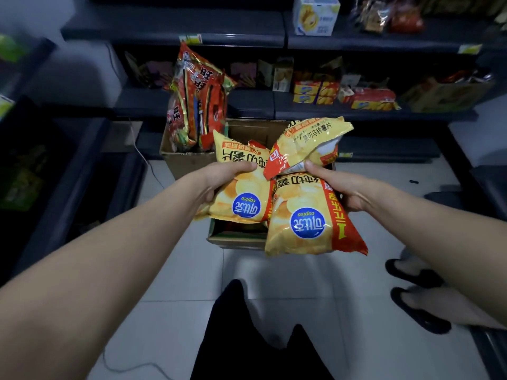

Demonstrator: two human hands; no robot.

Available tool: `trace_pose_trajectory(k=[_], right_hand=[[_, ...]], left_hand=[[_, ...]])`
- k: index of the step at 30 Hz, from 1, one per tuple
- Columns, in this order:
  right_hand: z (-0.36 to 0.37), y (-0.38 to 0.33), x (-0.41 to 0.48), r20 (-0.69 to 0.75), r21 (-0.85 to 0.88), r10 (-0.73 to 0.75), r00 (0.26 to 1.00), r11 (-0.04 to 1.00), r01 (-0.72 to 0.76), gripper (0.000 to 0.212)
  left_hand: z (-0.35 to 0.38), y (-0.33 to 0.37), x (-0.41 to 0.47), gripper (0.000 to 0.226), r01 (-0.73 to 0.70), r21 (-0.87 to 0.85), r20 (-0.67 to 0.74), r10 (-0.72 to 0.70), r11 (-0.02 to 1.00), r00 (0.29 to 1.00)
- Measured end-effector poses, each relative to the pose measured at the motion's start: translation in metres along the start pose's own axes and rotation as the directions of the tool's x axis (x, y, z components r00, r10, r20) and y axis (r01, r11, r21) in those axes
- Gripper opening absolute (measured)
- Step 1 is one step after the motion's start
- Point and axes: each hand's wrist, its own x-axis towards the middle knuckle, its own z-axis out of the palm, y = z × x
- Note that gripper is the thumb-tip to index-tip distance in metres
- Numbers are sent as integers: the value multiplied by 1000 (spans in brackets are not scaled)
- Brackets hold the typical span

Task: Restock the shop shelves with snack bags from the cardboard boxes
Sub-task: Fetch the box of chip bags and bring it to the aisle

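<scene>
Yellow foil crisp bags [241, 204]: likely light, puffed, slippery, crushable. Left hand [225, 179] grips one, right hand [348, 192] two; best held by seams.

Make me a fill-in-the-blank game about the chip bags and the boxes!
1. The left hand grips one ____ chip bag.
2. The right hand holds ____ bags together, an upper bag and a lower bag.
3. The cardboard box behind the hands holds tall ____ snack bags.
4. The round logo on the left hand's bag is ____.
Missing words: yellow, two, red, blue.
</scene>
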Motion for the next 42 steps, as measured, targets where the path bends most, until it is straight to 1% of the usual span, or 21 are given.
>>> trace_pose_trajectory(k=[2,3,6,7,8,10,11,13,16,18,20,25,29,33,34,35,38,39,42], right_hand=[[-11,-18,30,-6,-2,21,1000,1000,-21,112],[-15,-27,43,-18,-3,26,999,1000,-26,106],[-27,-53,86,-37,12,39,999,999,-39,77],[-32,-60,101,-43,18,51,998,999,-51,74],[-38,-67,118,-49,21,61,997,998,-60,77],[-48,-81,149,-44,27,82,996,996,-81,87],[-53,-87,163,-35,39,88,995,995,-87,87],[-65,-100,190,-18,64,106,994,992,-105,79],[-86,-116,236,29,82,116,993,990,-118,58],[-101,-126,273,53,88,122,991,988,-127,51],[-113,-133,312,99,87,104,990,990,-113,47],[-131,-138,417,161,118,70,985,989,-89,59],[-130,-121,498,172,126,76,982,987,-98,68],[-122,-83,577,206,144,88,975,982,-119,98],[-119,-72,596,224,148,93,970,981,-128,98],[-116,-63,614,239,151,98,966,979,-137,94],[-105,-37,664,260,183,115,959,969,-166,76],[-101,-31,678,267,187,115,957,968,-168,74],[-92,-15,719,275,176,122,954,969,-174,80]], left_hand=[[-7,17,34,28,-2,13,1,2,1000,1000],[-10,25,52,30,-3,31,0,3,1000,1000],[-17,51,103,27,-16,45,8,15,999,1000],[-19,60,118,26,-14,40,9,14,999,1000],[-21,68,135,27,-9,36,7,8,999,1000],[-24,83,165,35,7,46,3,-7,999,1000],[-25,90,180,40,17,50,-2,-17,999,1000],[-26,105,209,43,44,28,-2,-44,999,999],[-25,125,255,38,110,-46,22,-110,993,994],[-22,134,289,30,144,-67,24,-142,987,990],[-19,139,326,27,149,-76,10,-148,986,989],[-17,135,420,36,166,-136,-26,-171,977,985],[-14,115,491,35,156,-165,-77,-171,974,982],[-9,80,560,29,174,-176,-78,-190,969,979],[-8,71,577,28,178,-173,-80,-194,969,978],[-8,62,594,27,181,-173,-84,-198,968,977],[-7,33,641,30,202,-174,-91,-220,964,971],[-7,23,654,30,206,-173,-93,-224,963,970],[-8,-5,695,28,204,-172,-96,-223,964,970]])
